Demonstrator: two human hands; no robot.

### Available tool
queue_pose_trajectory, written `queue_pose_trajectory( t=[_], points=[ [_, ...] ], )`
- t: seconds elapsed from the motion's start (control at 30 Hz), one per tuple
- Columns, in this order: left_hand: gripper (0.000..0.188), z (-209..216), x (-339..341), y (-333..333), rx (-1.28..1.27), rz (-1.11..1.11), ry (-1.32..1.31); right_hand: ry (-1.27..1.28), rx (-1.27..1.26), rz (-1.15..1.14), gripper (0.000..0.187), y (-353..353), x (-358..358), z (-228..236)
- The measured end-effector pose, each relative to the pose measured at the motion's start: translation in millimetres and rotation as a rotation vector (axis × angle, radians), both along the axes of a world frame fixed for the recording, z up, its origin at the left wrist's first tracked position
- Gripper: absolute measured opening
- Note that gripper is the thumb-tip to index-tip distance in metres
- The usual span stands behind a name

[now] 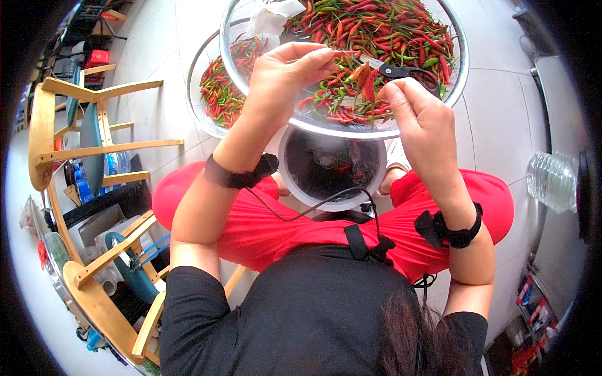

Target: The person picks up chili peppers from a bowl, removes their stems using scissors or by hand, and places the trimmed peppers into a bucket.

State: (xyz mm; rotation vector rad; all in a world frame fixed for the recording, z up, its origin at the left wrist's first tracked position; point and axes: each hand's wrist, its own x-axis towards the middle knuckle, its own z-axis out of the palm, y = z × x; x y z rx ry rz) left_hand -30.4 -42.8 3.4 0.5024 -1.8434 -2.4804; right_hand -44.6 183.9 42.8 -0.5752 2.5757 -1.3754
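Both my hands are raised over a large round mesh sieve (465, 47) heaped with red and green chilies (376, 31). My left hand (291, 72) pinches a small red chili (342, 53) between thumb and forefinger. My right hand (420, 113) is closed at the black handles of a pair of scissors (394, 71); its fingers partly hide the grip. Their blades point left, close to the pinched chili. An orange-red chili (367, 84) shows beside my right fingertips. Below the sieve, between my feet, stands a white bucket (285, 166) with a dark lining and some red bits inside.
A second sieve (190, 88) with smaller chilies (222, 94) sits at the left, partly under the large one. White crumpled paper (273, 19) lies at the large sieve's far left. Wooden chairs (106, 150) crowd the left; shrink-wrapped clear bottles (552, 182) stand right. A cable (326, 199) crosses my lap.
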Motion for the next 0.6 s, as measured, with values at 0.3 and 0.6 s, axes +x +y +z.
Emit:
queue_pose_trajectory(
  t=[0.3, 0.6],
  points=[
    [0.019, -3.5, 5.3, -0.9, 0.026, 0.082, 0.028, -0.001, -0.006, 0.0, 0.023, 0.2, 0.4, -1.1],
    [0.03, 3.9, 10.3, 7.5, -0.095, 0.025, 0.006, 0.045, -0.027, -0.016, 0.022, -0.3, -0.4, -5.4]
  ],
)
